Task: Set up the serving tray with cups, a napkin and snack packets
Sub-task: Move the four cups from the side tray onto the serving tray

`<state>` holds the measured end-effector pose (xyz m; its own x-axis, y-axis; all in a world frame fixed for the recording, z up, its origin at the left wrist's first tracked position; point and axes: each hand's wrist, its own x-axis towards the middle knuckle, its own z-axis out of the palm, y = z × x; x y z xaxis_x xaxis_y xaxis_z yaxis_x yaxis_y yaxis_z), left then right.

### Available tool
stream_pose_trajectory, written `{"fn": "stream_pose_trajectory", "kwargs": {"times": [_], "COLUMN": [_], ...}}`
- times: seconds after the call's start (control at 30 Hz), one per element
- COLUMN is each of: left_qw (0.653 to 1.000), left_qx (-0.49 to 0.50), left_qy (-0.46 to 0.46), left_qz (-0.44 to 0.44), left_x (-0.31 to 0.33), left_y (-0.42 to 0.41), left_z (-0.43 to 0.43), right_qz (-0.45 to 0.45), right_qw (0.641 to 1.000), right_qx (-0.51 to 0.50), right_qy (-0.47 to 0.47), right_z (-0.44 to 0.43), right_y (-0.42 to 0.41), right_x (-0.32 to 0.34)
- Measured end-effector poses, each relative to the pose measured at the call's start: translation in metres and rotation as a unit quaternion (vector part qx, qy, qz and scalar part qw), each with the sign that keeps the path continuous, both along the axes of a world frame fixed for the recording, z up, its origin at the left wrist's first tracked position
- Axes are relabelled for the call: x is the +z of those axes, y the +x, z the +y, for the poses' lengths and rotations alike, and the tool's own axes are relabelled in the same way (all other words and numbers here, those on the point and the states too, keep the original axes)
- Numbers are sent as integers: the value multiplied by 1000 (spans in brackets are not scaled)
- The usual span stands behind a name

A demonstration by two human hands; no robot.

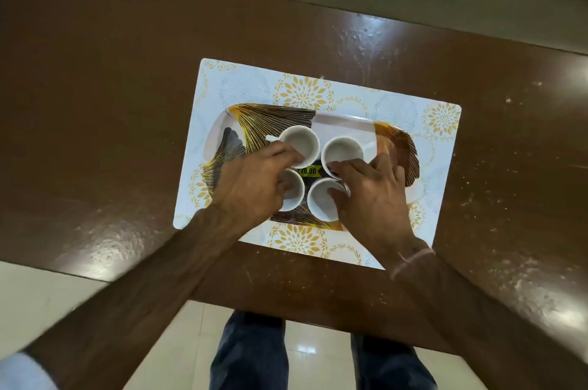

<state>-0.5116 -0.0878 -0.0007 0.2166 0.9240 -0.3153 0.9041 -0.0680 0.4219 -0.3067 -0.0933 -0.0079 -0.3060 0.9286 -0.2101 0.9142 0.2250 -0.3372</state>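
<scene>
A serving tray [350,123] with a gold and black leaf pattern lies on a white placemat [248,84]. Several white cups stand on it in a tight cluster: far left cup [300,143], far right cup [342,151], near left cup [294,190], near right cup [321,203]. My left hand [251,186] lies over the two left cups, fingers on their rims. My right hand [372,195] rests on the two right cups, fingers curled over their rims. A yellow price sticker [308,171] shows between the cups. No napkin or snack packets are in view.
The placemat lies on a glossy brown table [111,87] with bare surface on every side of it. The table's near edge [286,313] runs just in front of my legs, over a pale tiled floor [178,348].
</scene>
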Motion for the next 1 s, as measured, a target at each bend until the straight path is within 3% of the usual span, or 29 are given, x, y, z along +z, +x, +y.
{"fn": "stream_pose_trajectory", "kwargs": {"times": [0.2, 0.37, 0.6, 1.0], "left_qw": [997, 997, 986, 988], "left_qx": [20, 26, 38, -102], "left_qy": [72, 75, 133, 26], "left_qz": [-21, -21, -94, -113], "left_x": [-13, -5, 26, 16], "left_y": [5, 11, 33, 241], "left_z": [0, -3, 17, 93], "right_qz": [17, 25, 160, 104], "right_qw": [999, 999, 983, 960], "right_qx": [-5, -6, -87, -259], "right_qy": [37, 25, 13, 20], "right_z": [6, 7, 9, 29], "right_y": [0, -1, 22, 214], "right_x": [-7, -5, 13, 6]}}
